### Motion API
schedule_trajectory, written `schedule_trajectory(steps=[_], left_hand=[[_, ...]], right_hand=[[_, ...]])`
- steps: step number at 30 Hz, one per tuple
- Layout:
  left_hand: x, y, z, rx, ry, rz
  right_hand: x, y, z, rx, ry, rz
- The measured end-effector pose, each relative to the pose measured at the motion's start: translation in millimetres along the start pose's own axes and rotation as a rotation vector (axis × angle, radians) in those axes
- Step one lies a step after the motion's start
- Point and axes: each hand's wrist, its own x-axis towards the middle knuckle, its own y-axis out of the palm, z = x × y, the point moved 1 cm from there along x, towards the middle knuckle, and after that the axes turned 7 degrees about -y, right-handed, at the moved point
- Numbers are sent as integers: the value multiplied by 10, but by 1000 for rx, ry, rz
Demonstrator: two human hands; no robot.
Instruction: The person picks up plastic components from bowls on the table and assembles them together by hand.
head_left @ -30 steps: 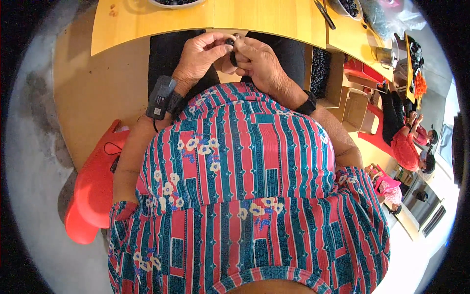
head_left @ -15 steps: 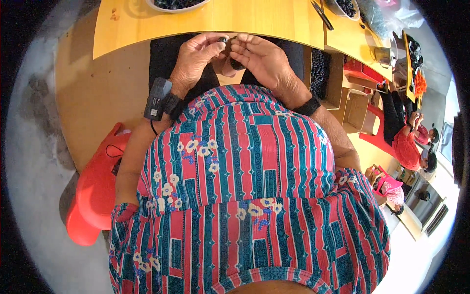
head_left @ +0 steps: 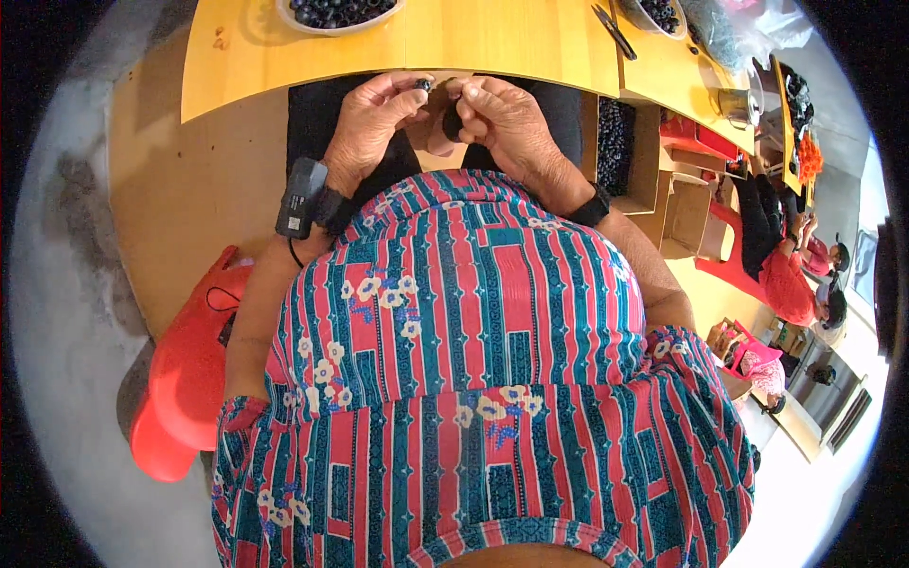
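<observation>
Two bare hands work over the lap, just short of the near edge of the yellow counter (head_left: 502, 52), a narrow gap between their fingertips. The left hand (head_left: 367, 123) pinches a small black piece (head_left: 422, 85) between thumb and forefinger, at the very tips; held so, most likely, to leave its free side exposed to the other hand. That free side seems to face right, toward the right fingertips. The piece looks squat, and it is too small here to make out a long axis or any hole through it.

The right hand (head_left: 511, 118) has thumb and fingertips drawn together opposite the piece, but whether they grip anything I cannot tell. Just left of its curled fingers shows a dark oblong shape (head_left: 453, 121), its long axis running near to far; it could be something cupped in that hand, though the view does not settle it.

A white bowl (head_left: 346, 31) of black pieces (head_left: 341, 11) sits on the counter beyond the left hand, presumably for easy reach. Farther right stands a tub (head_left: 674, 36) with more dark bits, and near it lies a scissors-like tool (head_left: 616, 34), slanting from far left to near right, probably set aside there to be handy. Below the counter, right of the right hand, a cardboard box (head_left: 646, 180) borders a mass of small dark parts (head_left: 615, 142).
</observation>
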Motion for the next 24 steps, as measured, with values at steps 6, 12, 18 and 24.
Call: schedule_trajectory(steps=[6, 12, 18, 24], left_hand=[[14, -25, 20, -19, 10, 31], [30, -64, 57, -18, -8, 9], [18, -37, 28, -17, -25, 15], [7, -29, 12, -24, -23, 21]], right_hand=[[-7, 26, 1, 174, -37, 40], [-46, 163, 94, 132, -47, 5], [-41, 111, 79, 115, -68, 7], [-39, 104, 60, 118, -89, 8]])
